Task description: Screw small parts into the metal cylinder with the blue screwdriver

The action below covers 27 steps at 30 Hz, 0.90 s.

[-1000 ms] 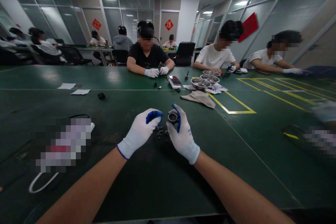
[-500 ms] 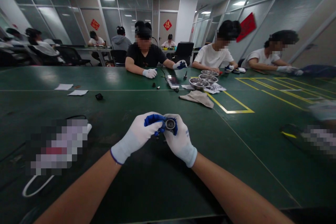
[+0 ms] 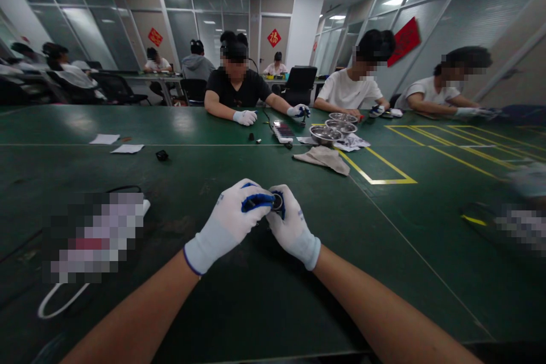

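Observation:
A small dark round part with a metallic ring [image 3: 277,202] is held above the green table [image 3: 205,307]. My right hand [image 3: 290,224], in a white glove with blue palm coating, is wrapped round its right side. My left hand [image 3: 239,207], gloved the same way, has its fingertips pinched at the part's left side and partly covers its face. Whether the left fingertips grip the part itself or a smaller piece on it is hidden.
Ahead lie a beige cloth [image 3: 322,160], metal bowls [image 3: 326,135], a small black piece [image 3: 162,155] and white papers [image 3: 127,149]. A blurred pale device [image 3: 102,233] with a cord lies left. Several people sit beyond.
My left hand has moved slightly right and its fingertips now cover part of the round part's face. Across the table, a person's gloved hand has moved over a small dark upright object.

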Available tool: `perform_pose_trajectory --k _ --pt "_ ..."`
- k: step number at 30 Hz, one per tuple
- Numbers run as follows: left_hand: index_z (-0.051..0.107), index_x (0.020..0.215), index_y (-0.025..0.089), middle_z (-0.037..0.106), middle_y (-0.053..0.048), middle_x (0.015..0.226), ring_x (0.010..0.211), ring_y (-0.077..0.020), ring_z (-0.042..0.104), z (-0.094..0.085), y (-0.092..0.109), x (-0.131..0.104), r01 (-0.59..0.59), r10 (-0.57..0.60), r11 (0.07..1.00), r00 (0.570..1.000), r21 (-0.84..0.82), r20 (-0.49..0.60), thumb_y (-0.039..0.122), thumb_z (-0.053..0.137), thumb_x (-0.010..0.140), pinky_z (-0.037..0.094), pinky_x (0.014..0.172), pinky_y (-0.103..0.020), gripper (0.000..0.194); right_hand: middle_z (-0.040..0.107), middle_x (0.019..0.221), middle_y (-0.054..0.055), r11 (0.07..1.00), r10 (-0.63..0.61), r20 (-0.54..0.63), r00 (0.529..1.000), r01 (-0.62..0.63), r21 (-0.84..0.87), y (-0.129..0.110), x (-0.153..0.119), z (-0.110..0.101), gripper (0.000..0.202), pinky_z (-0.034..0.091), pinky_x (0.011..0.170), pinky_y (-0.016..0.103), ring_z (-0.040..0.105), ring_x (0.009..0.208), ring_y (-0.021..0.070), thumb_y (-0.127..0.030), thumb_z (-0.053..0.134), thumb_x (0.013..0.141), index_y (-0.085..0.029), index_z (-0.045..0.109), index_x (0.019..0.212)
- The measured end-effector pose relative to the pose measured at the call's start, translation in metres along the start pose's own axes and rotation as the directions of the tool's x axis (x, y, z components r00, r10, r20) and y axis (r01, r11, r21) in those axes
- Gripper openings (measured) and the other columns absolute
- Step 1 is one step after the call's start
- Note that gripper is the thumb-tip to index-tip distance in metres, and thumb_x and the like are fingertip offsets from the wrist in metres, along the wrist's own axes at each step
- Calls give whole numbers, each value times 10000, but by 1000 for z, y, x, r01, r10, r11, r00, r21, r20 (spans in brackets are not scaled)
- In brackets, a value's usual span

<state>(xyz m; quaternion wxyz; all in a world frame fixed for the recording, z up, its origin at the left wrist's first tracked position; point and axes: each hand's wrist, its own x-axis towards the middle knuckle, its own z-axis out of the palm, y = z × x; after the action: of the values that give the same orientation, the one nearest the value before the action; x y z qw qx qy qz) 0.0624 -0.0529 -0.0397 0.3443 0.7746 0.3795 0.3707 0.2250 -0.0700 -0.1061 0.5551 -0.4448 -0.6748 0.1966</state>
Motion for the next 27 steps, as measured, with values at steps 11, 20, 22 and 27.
perform_pose_trajectory --k 11,20,22,27 --pt "767 769 205 646 -20 905 834 -187 666 -7 3 4 24 -28 999 991 35 134 216 731 814 572 780 -327 59 599 890 28 996 -92 107 990 92 6 -1 -3 3 189 522 707 348 601 775 199 -216 570 862 -228 496 1036" --pt "712 805 193 706 -15 869 871 -213 711 1 1 2 184 -181 982 981 -39 71 215 745 774 575 796 -359 51 605 916 49 993 -72 110 991 82 -88 5 -2 5 214 535 750 385 611 824 224 -168 584 838 -223 516 1033" --pt "696 804 192 712 -9 855 858 -213 717 3 0 2 198 -193 976 979 -87 68 221 744 770 577 790 -361 66 613 916 50 993 -60 99 993 70 -94 5 -2 5 231 538 747 386 611 816 225 -166 586 832 -223 517 1045" --pt "683 806 187 710 1 822 835 -210 719 8 -2 3 246 -241 960 969 -132 56 201 735 762 579 783 -359 69 612 941 65 988 -47 59 997 55 -141 7 -4 6 248 543 780 414 613 848 243 -159 581 828 -220 521 1061"
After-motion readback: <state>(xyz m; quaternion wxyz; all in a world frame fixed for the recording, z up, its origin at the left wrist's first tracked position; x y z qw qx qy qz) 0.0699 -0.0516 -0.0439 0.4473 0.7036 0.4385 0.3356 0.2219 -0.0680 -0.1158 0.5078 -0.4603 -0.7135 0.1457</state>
